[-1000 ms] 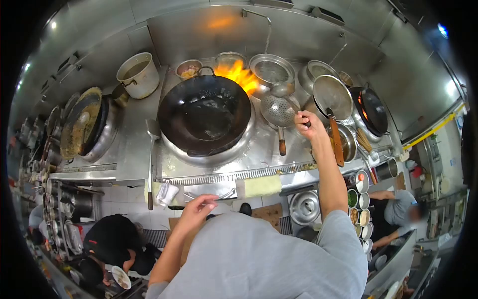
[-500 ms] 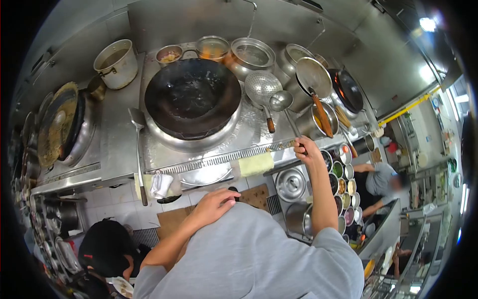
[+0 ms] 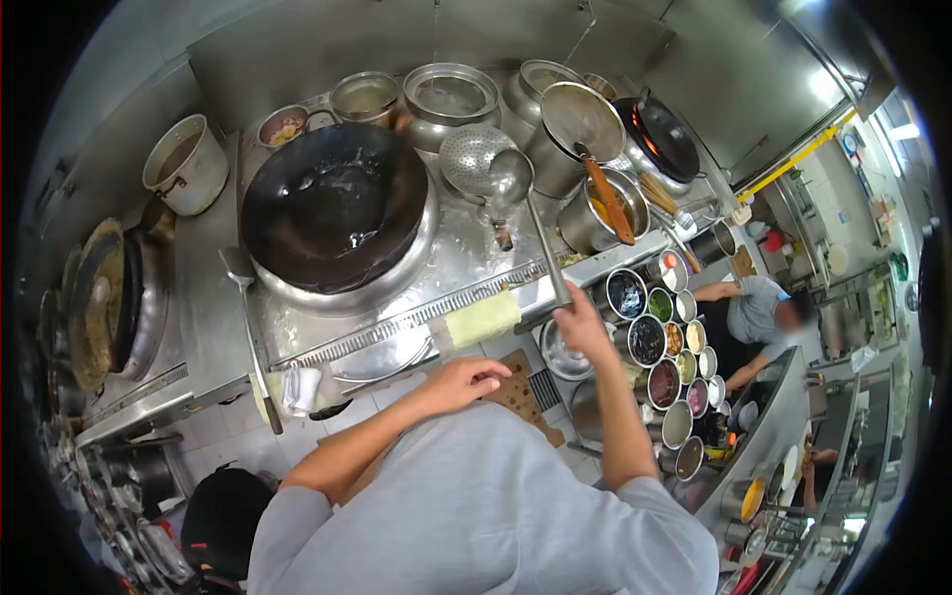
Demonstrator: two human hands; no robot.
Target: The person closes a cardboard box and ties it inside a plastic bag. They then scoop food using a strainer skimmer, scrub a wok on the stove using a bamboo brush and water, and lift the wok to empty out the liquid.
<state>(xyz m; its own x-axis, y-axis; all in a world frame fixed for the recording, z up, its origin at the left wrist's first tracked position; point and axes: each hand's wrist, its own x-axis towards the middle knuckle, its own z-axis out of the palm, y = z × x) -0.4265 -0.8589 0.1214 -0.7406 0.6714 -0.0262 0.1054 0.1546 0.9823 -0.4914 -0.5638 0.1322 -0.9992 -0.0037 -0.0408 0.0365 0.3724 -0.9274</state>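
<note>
My right hand (image 3: 583, 327) is wrapped around the handle end of a long metal ladle (image 3: 510, 178). The ladle's bowl overlaps the perforated strainer (image 3: 470, 154) lying on the steel stove top; whether they touch I cannot tell. Near my belly is my left hand (image 3: 466, 383), empty, with its fingers stretched out and pointing right. A large black wok (image 3: 332, 238) sits on a round burner ring to the left, its inside wet and shiny.
A wok spatula (image 3: 246, 317) leans over the stove's front edge. Pots (image 3: 451, 94) line the back. Round seasoning containers (image 3: 647, 339) crowd the right side. One co-worker (image 3: 764, 322) is at the far right; a dark-capped person (image 3: 226, 516) is low on the left.
My right hand has come down and slightly left with the ladle, whose bowl now covers part of the strainer. My view has turned right, and the stove items have shifted left.
</note>
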